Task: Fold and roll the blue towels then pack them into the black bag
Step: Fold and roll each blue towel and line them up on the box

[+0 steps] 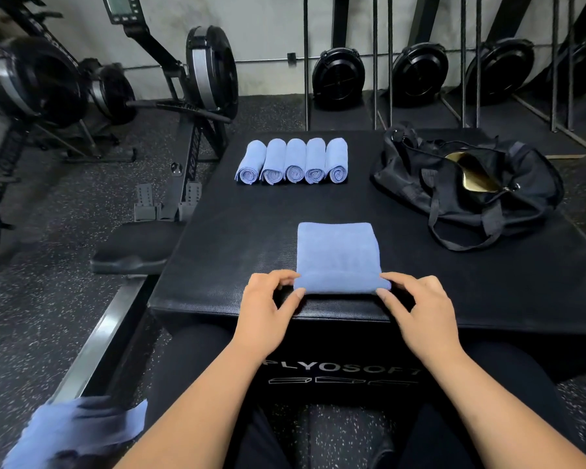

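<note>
We see a folded blue towel [337, 252] lying flat on the black box [234, 238] at about 6 o'clock on its top, close to the near edge. The near end of the towel is turned up into a short roll. The left hand [268, 309] pinches the left end of that roll between thumb and curled fingers, and the right hand [416, 313] pinches the right end the same way, so the two hands sit apart with the roll between them. At 11 o'clock on the box top five rolled towels [293, 160] lie side by side in a row, touching one another, with their spiral ends facing us. At 2 o'clock the black bag [467, 184] slumps on the box, its zip open on a gold lining and its straps trailing toward us. Off the box, at 8 o'clock in our view, a blurred heap of blue cloth [78, 431] lies low beside our left forearm. Rowing machines [197, 82] stand at 10 o'clock on the speckled floor.
</note>
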`<action>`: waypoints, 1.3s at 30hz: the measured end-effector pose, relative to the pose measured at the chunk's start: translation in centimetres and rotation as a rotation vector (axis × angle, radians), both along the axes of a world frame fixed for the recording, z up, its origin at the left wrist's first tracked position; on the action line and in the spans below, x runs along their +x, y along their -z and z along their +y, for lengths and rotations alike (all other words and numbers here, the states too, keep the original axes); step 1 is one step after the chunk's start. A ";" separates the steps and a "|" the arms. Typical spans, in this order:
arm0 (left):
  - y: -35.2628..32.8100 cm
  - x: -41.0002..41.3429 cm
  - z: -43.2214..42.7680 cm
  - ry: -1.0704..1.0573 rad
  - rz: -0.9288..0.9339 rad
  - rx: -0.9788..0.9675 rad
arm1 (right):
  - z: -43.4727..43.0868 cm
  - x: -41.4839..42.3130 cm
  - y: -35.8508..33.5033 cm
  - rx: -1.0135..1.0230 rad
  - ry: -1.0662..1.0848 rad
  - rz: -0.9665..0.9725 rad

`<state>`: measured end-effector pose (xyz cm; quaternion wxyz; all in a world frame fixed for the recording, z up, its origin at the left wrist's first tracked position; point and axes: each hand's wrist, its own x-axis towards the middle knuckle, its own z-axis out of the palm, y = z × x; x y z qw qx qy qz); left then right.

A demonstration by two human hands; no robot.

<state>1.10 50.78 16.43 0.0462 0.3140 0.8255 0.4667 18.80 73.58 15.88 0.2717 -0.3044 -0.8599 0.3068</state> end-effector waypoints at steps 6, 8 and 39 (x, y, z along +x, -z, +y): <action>-1.0 0.6 -0.1 -0.003 -0.016 0.003 | -0.5 0.2 -1.1 -0.165 -0.012 0.098; -1.0 0.5 -0.1 -0.006 0.004 -0.010 | -0.7 0.2 -1.4 -0.181 -0.003 0.107; 0.0 0.0 0.0 -0.003 0.126 -0.056 | 0.2 -0.2 0.1 0.016 -0.030 -0.021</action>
